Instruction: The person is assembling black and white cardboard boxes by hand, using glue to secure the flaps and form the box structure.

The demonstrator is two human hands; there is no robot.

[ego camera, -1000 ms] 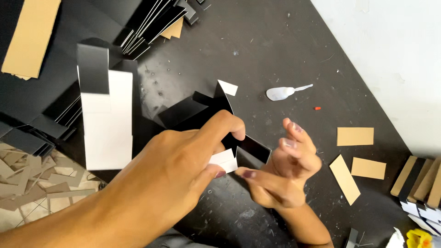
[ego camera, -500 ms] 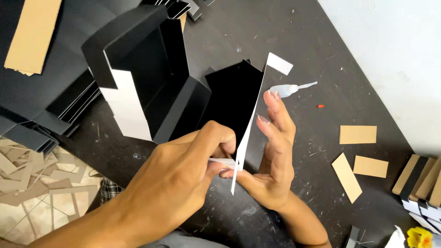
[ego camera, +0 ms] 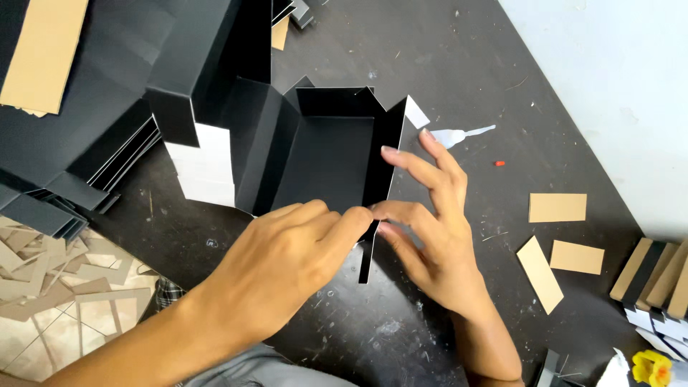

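Black cardboard box (ego camera: pixel 322 154), half-folded, flaps upright, on table

One black box (ego camera: pixel 322 154), three loose tan card strips (ego camera: pixel 557 207), one white glue tube (ego camera: pixel 459 135)

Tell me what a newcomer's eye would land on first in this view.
First, the two hands at the centre: the left hand and right hand pinch a wall of a half-folded black cardboard box on the dark worktable. Behind it to the left rises a stack of flat black sheets. Tan cardboard strips lie at the right, and pale offcuts pile at lower left.
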